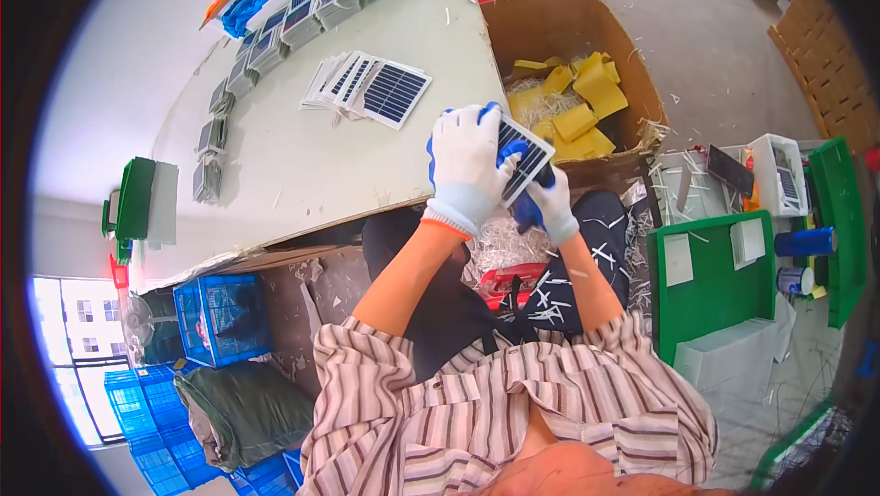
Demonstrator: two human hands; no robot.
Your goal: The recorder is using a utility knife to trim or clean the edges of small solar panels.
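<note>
A small solar panel (526,162) with dark cells and a white border is tilted in front of me, above the near edge of the table. My left hand (464,161), in a white glove with blue fingertips, grips its left side, the thumb lying across its face. At the lower right edge of the panel, my gloved right hand (550,204) is closed; the panel partly hides its fingers. Farther up the table lies a fanned-out group of similar panels (397,94), some face up.
Bundled panel stacks (263,51) line the table's (302,161) far left edge. Right of the table, a cardboard box (632,47) holds yellow paper (596,83) and white strips. A green tray (715,281) stands at right. Blue crates (220,317) are at lower left; strips lie on my lap.
</note>
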